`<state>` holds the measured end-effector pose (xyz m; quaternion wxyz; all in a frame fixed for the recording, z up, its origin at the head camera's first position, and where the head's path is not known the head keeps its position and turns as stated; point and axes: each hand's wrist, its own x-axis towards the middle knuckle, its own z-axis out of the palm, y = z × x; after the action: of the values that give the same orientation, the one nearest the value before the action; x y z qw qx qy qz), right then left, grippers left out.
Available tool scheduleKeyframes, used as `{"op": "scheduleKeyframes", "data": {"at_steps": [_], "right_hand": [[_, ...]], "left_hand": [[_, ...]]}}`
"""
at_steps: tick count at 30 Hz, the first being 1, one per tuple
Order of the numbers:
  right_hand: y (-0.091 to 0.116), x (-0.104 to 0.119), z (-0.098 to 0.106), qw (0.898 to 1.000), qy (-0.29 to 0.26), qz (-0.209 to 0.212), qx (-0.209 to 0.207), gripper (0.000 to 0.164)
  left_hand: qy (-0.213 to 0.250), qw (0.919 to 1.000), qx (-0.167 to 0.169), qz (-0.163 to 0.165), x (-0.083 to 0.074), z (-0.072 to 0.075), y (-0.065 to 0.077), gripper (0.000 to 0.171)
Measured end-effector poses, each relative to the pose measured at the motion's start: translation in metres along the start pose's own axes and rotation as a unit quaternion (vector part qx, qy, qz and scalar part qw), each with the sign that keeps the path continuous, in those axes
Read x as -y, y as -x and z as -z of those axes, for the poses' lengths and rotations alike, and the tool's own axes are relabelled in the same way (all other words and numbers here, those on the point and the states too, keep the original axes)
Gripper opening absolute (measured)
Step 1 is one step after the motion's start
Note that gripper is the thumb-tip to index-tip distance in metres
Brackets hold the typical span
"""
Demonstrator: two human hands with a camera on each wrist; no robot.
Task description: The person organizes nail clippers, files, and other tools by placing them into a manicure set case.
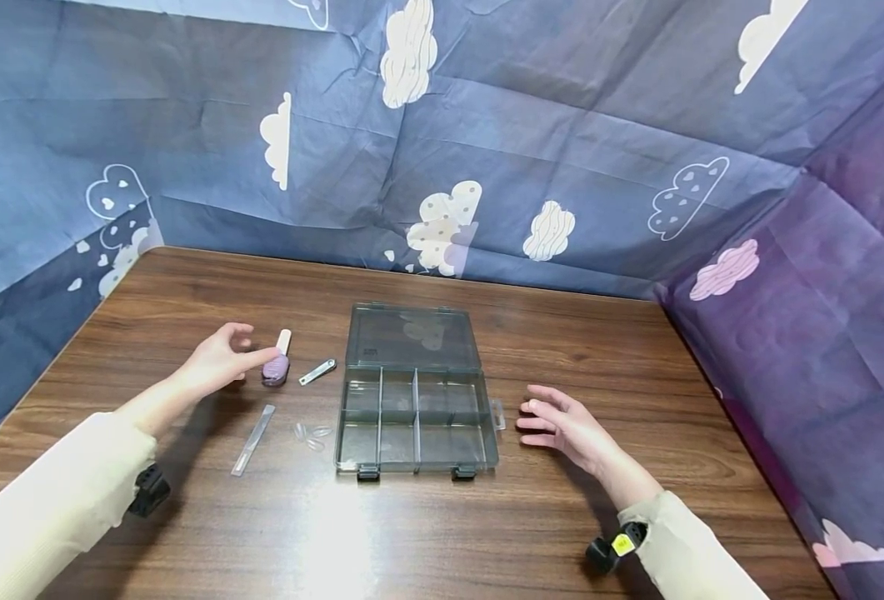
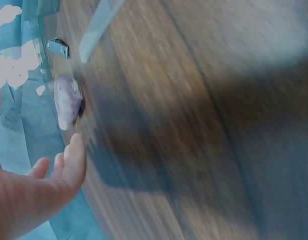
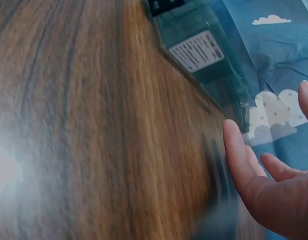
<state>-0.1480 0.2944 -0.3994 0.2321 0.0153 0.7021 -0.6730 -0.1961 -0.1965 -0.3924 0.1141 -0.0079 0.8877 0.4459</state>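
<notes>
A purple nail polish bottle point(image 1: 275, 369) with a white cap lies at the left of the table. My left hand point(image 1: 220, 360) hovers beside it, its thumb overlapping the bottle in the head view. In the left wrist view the fingers point(image 2: 74, 160) are extended and a gap separates them from the bottle point(image 2: 68, 100). To the bottle's right lies a nail clipper point(image 1: 317, 372). An open, see-through grey compartment box point(image 1: 416, 421) stands mid-table with its lid folded back. Just right of the box, my right hand point(image 1: 567, 429) holds nothing, fingers loosely spread.
A slim flat strip point(image 1: 252, 442), its kind unclear, lies in front of the bottle. Several small clear nail-shaped pieces point(image 1: 312, 435) lie between it and the box. The wooden table point(image 1: 576, 350) meets a cloud-printed cloth point(image 1: 516, 150) at the back and right.
</notes>
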Motion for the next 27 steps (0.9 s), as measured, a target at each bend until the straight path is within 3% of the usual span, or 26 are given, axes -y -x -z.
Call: {"op": "scheduleKeyframes", "data": {"at_steps": [4,9,18,24,27], "right_hand": [[-0.002,-0.002,-0.006,1.000,-0.002,-0.007,0.011,0.061],[-0.006,-0.005,-0.014,0.999,0.007,-0.014,0.030,0.059],[-0.010,-0.011,-0.029,0.998,0.021,-0.020,0.049,0.063],[-0.014,-0.011,-0.035,0.998,0.038,-0.030,0.050,0.065],[-0.015,-0.011,-0.036,0.997,0.044,-0.031,0.047,0.062]], "left_hand": [[0.040,0.9984,0.019,0.034,0.000,-0.007,-0.005,0.083],[0.049,0.9974,0.024,0.046,0.000,-0.015,-0.009,0.081],[0.024,0.9991,-0.001,0.033,-0.002,-0.026,-0.013,0.070],[-0.022,0.9990,-0.040,0.002,-0.003,-0.027,-0.012,0.050],[-0.029,0.9986,-0.042,-0.007,-0.002,-0.026,-0.011,0.043]]}}
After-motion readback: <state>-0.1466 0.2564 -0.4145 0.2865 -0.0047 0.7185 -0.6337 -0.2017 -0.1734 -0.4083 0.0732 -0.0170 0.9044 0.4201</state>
